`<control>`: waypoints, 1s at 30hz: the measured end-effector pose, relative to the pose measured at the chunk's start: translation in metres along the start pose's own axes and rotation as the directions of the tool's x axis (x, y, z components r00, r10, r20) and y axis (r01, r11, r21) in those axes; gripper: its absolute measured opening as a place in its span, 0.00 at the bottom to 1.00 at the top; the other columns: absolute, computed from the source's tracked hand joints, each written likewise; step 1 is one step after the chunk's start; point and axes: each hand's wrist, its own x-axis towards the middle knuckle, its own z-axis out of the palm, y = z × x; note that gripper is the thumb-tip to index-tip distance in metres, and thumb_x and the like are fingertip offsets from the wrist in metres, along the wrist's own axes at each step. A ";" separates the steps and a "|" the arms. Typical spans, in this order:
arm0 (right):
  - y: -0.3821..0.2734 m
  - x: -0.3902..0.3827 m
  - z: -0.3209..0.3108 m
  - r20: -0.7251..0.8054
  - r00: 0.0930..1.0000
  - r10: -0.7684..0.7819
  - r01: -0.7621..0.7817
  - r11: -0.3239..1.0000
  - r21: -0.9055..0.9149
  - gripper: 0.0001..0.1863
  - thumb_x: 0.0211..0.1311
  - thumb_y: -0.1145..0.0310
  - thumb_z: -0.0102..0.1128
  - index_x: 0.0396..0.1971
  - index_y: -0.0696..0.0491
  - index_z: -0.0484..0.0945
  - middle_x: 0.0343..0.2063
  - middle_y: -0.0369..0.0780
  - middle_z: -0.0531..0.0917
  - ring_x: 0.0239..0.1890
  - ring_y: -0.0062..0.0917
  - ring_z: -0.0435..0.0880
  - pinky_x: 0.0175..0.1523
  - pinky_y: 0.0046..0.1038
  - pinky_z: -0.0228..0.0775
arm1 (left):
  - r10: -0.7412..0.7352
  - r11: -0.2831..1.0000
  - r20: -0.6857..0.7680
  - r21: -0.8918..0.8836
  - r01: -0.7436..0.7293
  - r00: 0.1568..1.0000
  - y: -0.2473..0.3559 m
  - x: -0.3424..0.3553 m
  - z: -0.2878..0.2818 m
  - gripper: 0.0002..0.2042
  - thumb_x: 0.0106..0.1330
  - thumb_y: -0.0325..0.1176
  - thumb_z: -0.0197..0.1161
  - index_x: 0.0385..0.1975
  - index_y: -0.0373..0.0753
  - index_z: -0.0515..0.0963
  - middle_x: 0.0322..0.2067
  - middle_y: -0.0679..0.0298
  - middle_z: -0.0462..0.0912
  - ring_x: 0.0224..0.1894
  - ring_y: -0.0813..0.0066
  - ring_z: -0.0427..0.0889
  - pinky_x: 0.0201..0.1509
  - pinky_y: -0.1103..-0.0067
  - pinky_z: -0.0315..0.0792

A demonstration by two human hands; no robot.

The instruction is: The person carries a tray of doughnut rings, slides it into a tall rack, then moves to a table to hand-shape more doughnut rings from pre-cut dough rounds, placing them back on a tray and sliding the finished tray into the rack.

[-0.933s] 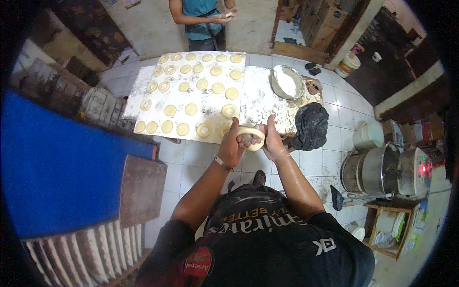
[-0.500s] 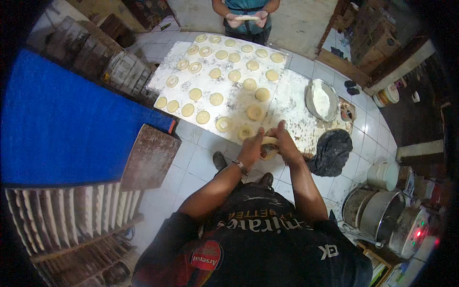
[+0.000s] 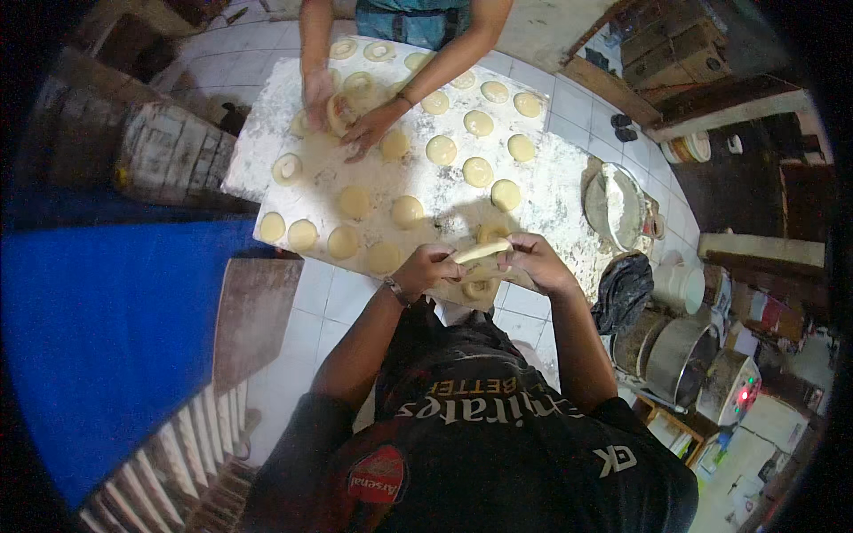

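My left hand (image 3: 426,266) and my right hand (image 3: 536,265) grip a pale dough ring (image 3: 482,249) at its two sides, over the near edge of the floured work board (image 3: 560,231). Both hands have fingers closed on it. Flattened dough rounds (image 3: 408,212) and rings (image 3: 286,169) lie spread over the board, some just beyond and below my hands.
A co-worker's hands (image 3: 370,124) are over the board's far left, around a dough ring. At right stand a flour bowl (image 3: 626,212), a black bundle (image 3: 622,291), pots (image 3: 684,364) and a white bucket (image 3: 679,287). A blue sheet (image 3: 107,302) and wooden racks (image 3: 191,440) line the left.
The co-worker has reached down and forward onto the board with the dough ring. My hands now hold their ring flatter and more side-on, closer over the board. The view has shifted.
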 end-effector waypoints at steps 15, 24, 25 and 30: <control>0.074 0.072 -0.004 -0.562 0.814 -0.148 0.008 0.970 -0.244 0.16 0.58 0.72 0.67 0.45 0.63 0.79 0.35 0.43 0.85 0.38 0.23 0.84 0.46 0.25 0.76 | 0.237 0.694 -0.477 0.693 0.196 0.846 -0.011 0.023 -0.078 0.16 0.57 0.38 0.68 0.43 0.39 0.80 0.33 0.57 0.84 0.38 0.57 0.83 0.46 0.66 0.76; 0.027 0.035 0.035 -0.253 0.907 -0.338 0.204 0.875 -0.439 0.17 0.59 0.68 0.68 0.44 0.61 0.79 0.36 0.41 0.84 0.38 0.24 0.82 0.46 0.27 0.74 | -0.062 0.689 -0.148 0.709 0.150 0.987 0.027 0.041 -0.064 0.17 0.55 0.38 0.72 0.37 0.38 0.74 0.33 0.61 0.79 0.37 0.69 0.79 0.41 0.71 0.75; 0.026 0.020 0.039 -0.277 0.907 -0.318 0.199 0.901 -0.384 0.17 0.61 0.67 0.67 0.46 0.62 0.79 0.40 0.41 0.84 0.39 0.23 0.82 0.48 0.27 0.74 | 0.026 0.785 -0.140 0.615 0.066 0.990 0.036 0.031 -0.033 0.18 0.55 0.35 0.75 0.38 0.37 0.72 0.31 0.64 0.78 0.35 0.77 0.77 0.37 0.78 0.75; 0.059 -0.056 0.008 -0.094 0.969 -0.229 0.234 0.972 0.035 0.20 0.60 0.69 0.67 0.50 0.63 0.77 0.41 0.41 0.84 0.44 0.22 0.81 0.50 0.26 0.74 | -0.041 0.987 -0.423 -0.158 -0.029 0.905 0.025 -0.019 0.122 0.17 0.57 0.24 0.70 0.42 0.38 0.70 0.35 0.67 0.77 0.37 0.73 0.81 0.38 0.79 0.77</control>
